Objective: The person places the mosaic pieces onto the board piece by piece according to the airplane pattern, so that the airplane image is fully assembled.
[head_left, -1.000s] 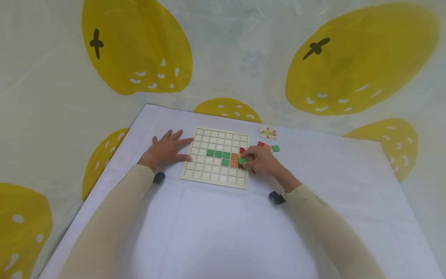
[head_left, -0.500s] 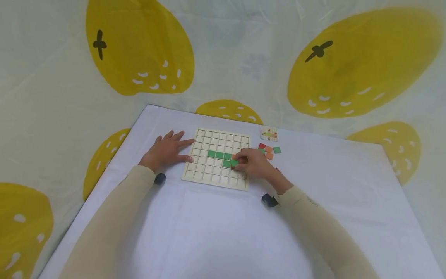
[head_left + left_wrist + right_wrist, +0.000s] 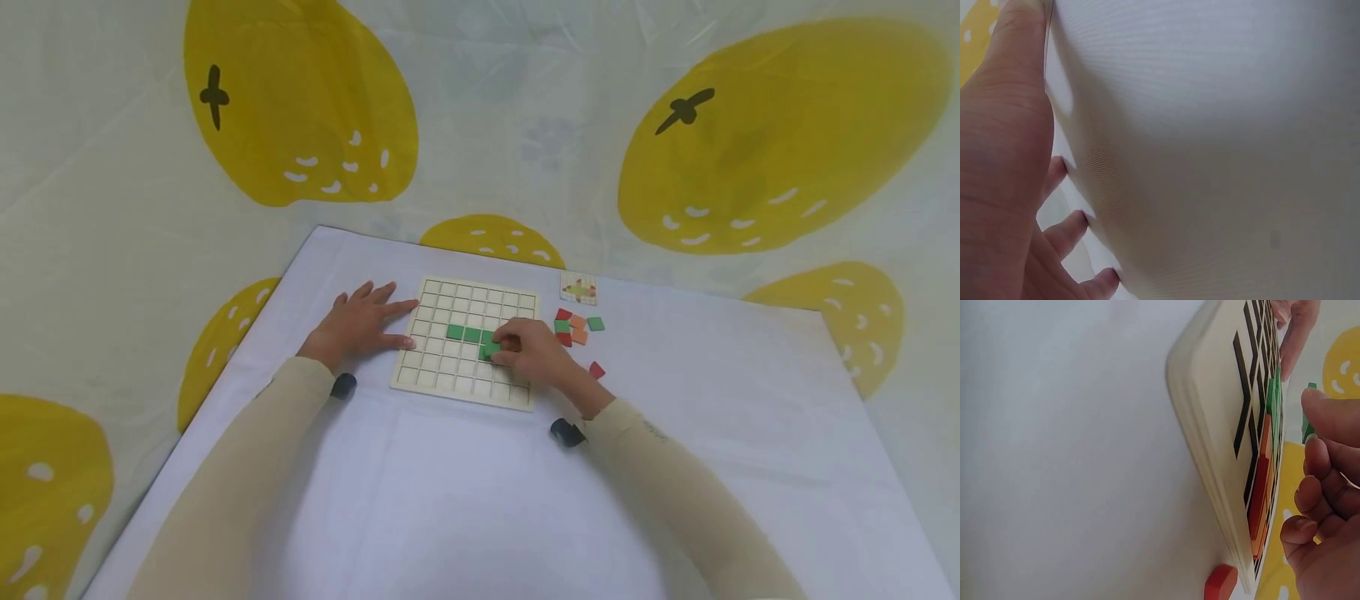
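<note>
A square wooden grid board (image 3: 435,367) lies on the white table, with green tiles (image 3: 472,335) set in its middle cells. My right hand (image 3: 536,354) is above the board and pinches a green tile (image 3: 1309,419) between thumb and fingertip, apart from the board in the right wrist view. Below it, orange tiles (image 3: 1264,437) and red tiles (image 3: 1260,497) sit in the board; in the head view my right hand covers them. My left hand (image 3: 358,325) is spread at the board's left edge, thumb and a finger touching it. Its fingertips (image 3: 1109,281) rest on the table.
Right of the board lie loose orange tiles (image 3: 579,335), a green tile (image 3: 596,323) and red ones. A red wedge-shaped tile (image 3: 596,370) lies nearer to me. A small pattern card (image 3: 578,289) is at the table's back edge, before a lemon-print cloth (image 3: 510,125).
My right hand has moved left across the board with the green tile, from the right-hand columns to the middle green tiles. The loose tiles on the right have come into fuller view. My left hand stays put.
</note>
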The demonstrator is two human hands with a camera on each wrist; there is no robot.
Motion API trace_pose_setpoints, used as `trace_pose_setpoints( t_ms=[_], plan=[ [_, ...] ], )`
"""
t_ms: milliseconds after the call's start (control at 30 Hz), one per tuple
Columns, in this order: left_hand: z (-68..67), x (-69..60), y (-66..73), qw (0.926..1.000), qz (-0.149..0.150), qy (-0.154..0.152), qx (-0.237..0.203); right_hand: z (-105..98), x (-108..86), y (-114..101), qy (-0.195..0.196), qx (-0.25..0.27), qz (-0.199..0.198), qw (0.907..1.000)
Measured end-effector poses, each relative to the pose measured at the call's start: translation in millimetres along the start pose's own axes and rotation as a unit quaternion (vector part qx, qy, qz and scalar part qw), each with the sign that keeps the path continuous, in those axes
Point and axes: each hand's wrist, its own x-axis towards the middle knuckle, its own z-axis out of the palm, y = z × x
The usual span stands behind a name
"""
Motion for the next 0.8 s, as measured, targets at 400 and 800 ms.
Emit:
trace_pose_setpoints(
  t_ms=[400,800],
  plan=[
    [-1.0,-2.8,-0.2,0.9999,0.005,0.005,-0.014,13,7.2,-11,-0.003,-0.009,0.011,0.9999],
    [0.7,-2.2,-0.9,0.9998,0.001,0.004,-0.019,20,13.5,-18,0.006,-0.006,0.026,0.9996]
  ],
)
